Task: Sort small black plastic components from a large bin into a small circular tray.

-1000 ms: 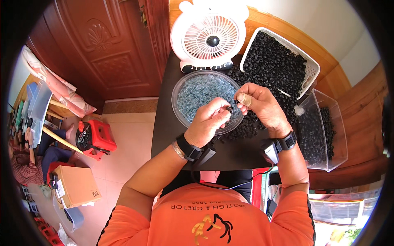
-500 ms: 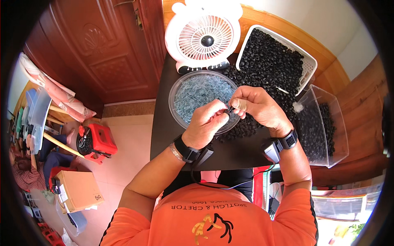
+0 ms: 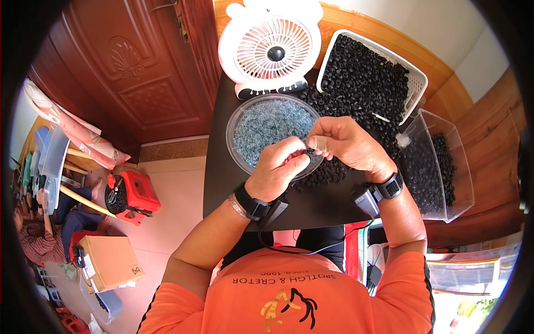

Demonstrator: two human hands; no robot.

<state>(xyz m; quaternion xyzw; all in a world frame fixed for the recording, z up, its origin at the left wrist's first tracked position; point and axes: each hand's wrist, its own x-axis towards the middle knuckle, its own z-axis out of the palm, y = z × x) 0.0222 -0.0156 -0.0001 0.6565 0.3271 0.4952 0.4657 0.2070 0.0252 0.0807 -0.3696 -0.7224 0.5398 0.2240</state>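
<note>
Over the near edge of a round clear tub, my two hands meet at the fingertips. A small black ring-shaped part is pinched between the thumb and forefinger of my left hand. My right hand is closed in a pinch right against that part; whatever tiny piece it holds is too small to make out. Many small bluish clear pieces fill the tub. Loose black parts lie on the dark table beneath and beyond my right hand.
A white basket of black parts lies tipped at the back right, spilling onto the table. To its right stands a clear bin holding more. A white fan stands behind the tub. Another person sits far left, near a red stool.
My right fingertips have moved slightly left and closer to the black part in my left hand. The view has shifted a little.
</note>
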